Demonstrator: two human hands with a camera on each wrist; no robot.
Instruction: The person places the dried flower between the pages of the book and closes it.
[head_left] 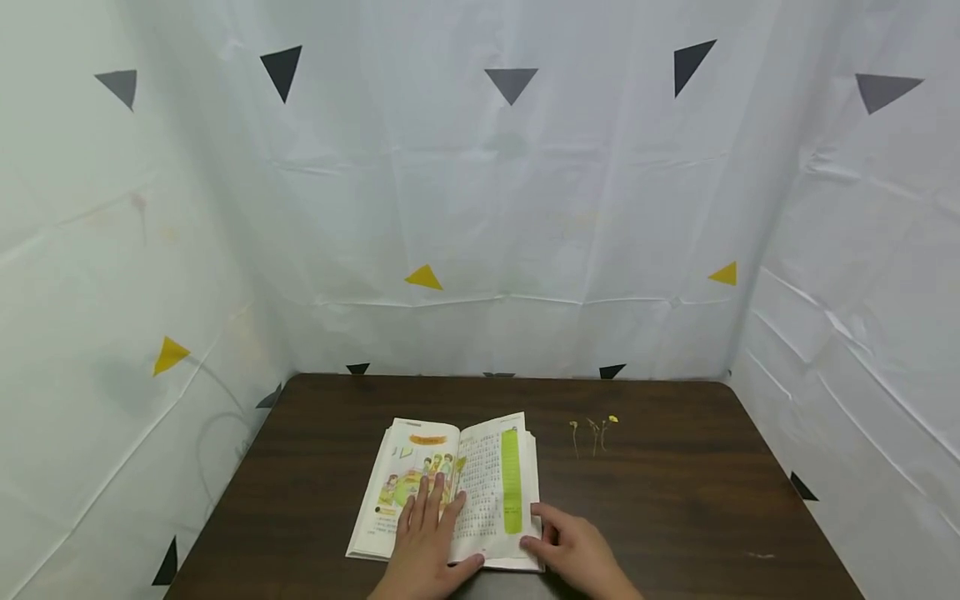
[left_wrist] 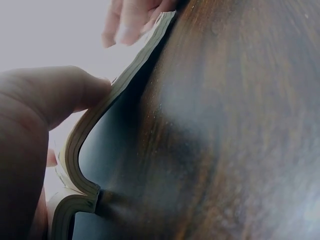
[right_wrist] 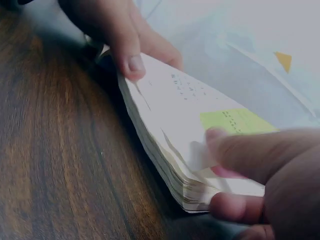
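Note:
An open book (head_left: 491, 492) lies on the table, a colourful picture on its left page and print with a green strip on its right page. My left hand (head_left: 427, 533) presses on it with fingers extended across the left page near the fold. Its thumb (left_wrist: 75, 90) rests on the lower edge of the right page. At the lower right corner, my right hand (head_left: 573, 546) pinches a lifted page (right_wrist: 200, 156) between thumb and finger. Below that page, the rest of the page stack (right_wrist: 162, 167) shows its edge.
The dark wooden table (head_left: 675, 500) bears small dried yellow flowers (head_left: 595, 433) to the right of the book. A white curtain (head_left: 510, 225) with black, grey and yellow triangles surrounds the table at the back and sides.

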